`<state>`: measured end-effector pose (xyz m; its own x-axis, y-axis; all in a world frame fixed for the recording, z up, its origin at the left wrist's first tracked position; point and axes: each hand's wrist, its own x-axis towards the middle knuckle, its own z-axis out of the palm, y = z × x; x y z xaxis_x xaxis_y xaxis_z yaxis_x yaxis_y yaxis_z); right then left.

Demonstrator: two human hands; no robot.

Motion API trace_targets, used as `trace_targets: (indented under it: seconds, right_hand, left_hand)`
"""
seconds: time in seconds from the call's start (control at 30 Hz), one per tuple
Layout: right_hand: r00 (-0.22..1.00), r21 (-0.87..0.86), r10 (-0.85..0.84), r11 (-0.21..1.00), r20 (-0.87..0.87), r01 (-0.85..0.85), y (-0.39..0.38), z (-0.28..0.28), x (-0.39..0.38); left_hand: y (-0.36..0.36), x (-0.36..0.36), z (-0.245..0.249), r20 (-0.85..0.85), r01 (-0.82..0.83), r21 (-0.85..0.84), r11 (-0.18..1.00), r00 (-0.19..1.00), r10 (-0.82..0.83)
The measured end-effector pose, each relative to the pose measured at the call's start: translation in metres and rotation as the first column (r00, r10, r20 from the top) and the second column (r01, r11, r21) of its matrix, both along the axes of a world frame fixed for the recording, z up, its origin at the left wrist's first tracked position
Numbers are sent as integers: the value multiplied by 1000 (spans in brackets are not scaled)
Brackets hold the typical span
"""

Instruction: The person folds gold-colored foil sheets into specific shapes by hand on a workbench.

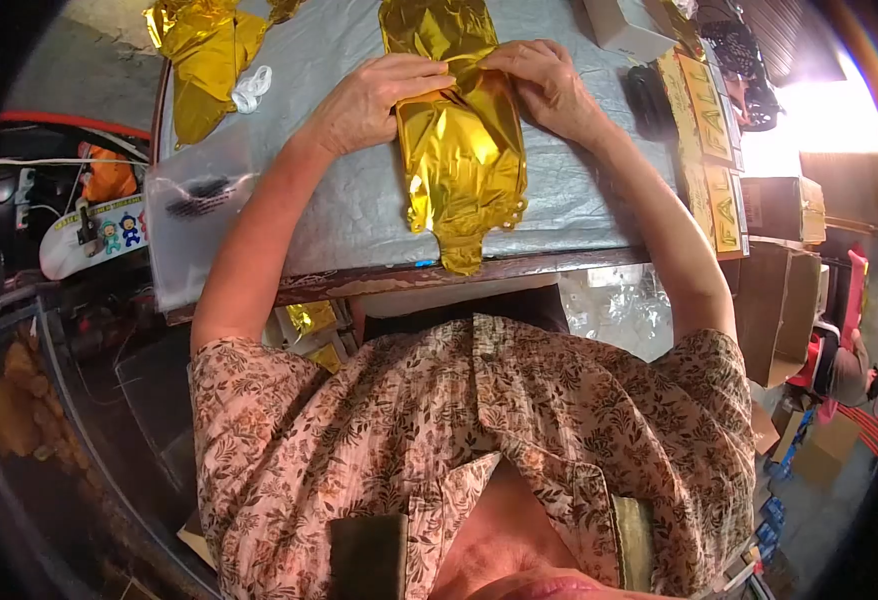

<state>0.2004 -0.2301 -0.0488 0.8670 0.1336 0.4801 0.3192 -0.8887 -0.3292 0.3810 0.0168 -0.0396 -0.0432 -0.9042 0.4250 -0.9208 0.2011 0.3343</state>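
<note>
A flat gold foil balloon (464,160) lies lengthwise on the grey table (359,215), its tail hanging over the near edge. My left hand (374,100) presses on the balloon's left side near its middle, fingers pinching a fold of the foil. From the right, my right hand (544,85) grips the same fold. Both hands meet over the crease at the balloon's centre.
Another crumpled gold foil balloon (204,55) and a white ring (252,88) lie at the far left. A clear plastic bag (194,215) hangs over the left edge. A black object (649,100), a white box (629,25) and yellow labels (714,150) sit at the right.
</note>
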Motion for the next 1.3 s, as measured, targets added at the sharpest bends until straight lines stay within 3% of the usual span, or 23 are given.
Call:
trace_targets:
  seconds: [0.13,0.23,0.3,0.33,0.37,0.4,0.43,0.47,0.53,0.57,0.63,0.67,0.73,0.87,0.93,1.17,1.23,1.3]
  right_hand:
    - [999,49,-21,999,-41,23,-1,7,-2]
    - [997,-1,-59,998,-57,59,3,11,-3]
    - [984,4,-176,984,-11,176,4,2,2]
    - [985,3,-175,985,-12,175,3,0,5]
    - [972,82,-222,970,-70,228,4,2,10]
    - [955,157,-264,946,-132,283,6,3,12]
    - [970,284,-219,928,-105,241,8,6,15]
    - [970,283,-218,929,-106,239,6,1,17]
    - [956,491,-212,822,-204,287,1,-13,27]
    - [957,491,-209,824,-203,284,0,-15,29]
    - [946,579,-169,756,-278,305,-3,-19,32]
    - [946,579,-168,757,-277,304,-2,-18,32]
    - [944,578,-176,754,-280,312,0,-17,31]
    - [953,604,-156,744,-262,287,1,-17,32]
    - [929,553,-194,758,-315,346,-1,-16,32]
    - [932,640,-148,691,-331,337,9,-1,27]
    - [945,378,-254,870,-207,317,5,-1,25]
    - [952,390,-236,872,-195,296,4,-3,24]
  left_hand:
    - [2,1,-1,-1,4,-12,1000,1000,-4]
    - [1,2,-3,-103,11,1,1000,995,-11]
    - [0,-3,-3,-521,-83,2,997,850,72]
    - [1,0,-1,-522,-84,1,996,850,72]
    - [0,-3,20,-480,-203,341,918,801,356]
    - [1,-4,31,-344,-290,637,714,722,600]
    - [4,-2,16,-395,-372,441,816,736,549]
    - [3,7,8,-395,-374,442,816,735,551]
    - [0,24,-2,-366,-335,532,778,738,568]
    - [0,19,-2,-366,-337,531,777,736,569]
    - [0,7,-3,-576,-294,255,921,719,389]
    - [-2,6,-7,-576,-295,255,921,719,389]
    - [-4,4,-17,-561,-334,-78,939,794,235]
    - [-2,14,-21,-490,-378,46,925,798,350]
    - [-3,12,-11,-325,-448,112,887,827,459]
    - [-7,15,-19,-431,-433,94,896,794,429]
    - [-7,11,-14,-402,-471,167,866,770,496]
    - [-7,9,-14,-406,-464,158,872,774,486]
